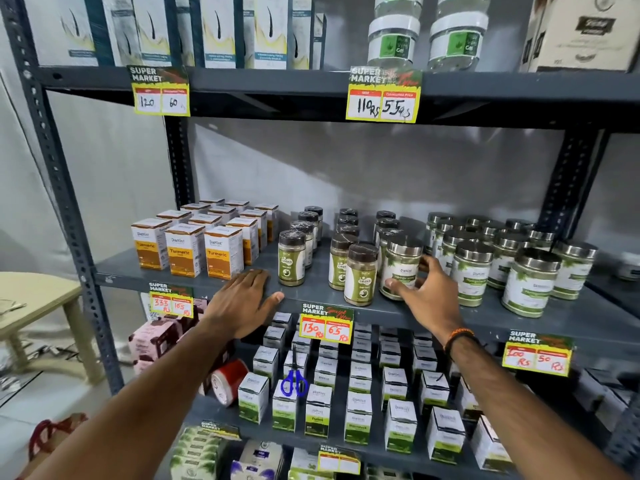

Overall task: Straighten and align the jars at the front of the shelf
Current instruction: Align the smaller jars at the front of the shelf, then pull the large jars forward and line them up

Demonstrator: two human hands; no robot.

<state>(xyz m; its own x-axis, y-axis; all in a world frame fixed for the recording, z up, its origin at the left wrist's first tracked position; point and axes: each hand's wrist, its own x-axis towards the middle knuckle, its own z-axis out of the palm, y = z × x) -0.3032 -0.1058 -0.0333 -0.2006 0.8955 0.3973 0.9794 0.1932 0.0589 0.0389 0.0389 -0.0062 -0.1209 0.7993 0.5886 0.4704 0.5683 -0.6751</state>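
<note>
On the grey middle shelf stand three rows of brown-capped powder jars; the front ones are a left jar, a middle jar and a nearer jar set further forward. To their right stand several steel-lidded jars with green-and-white labels, such as one at the front right. My right hand is wrapped around one steel-lidded jar, thumb on the label front, fingers behind. My left hand lies flat, palm down, on the shelf's front edge and holds nothing.
Orange turmeric boxes fill the shelf's left part. Yellow price tags hang on the shelf edges. Below are small white-and-green boxes and blue-handled scissors. Gel jars sit above. A beige table stands at the left.
</note>
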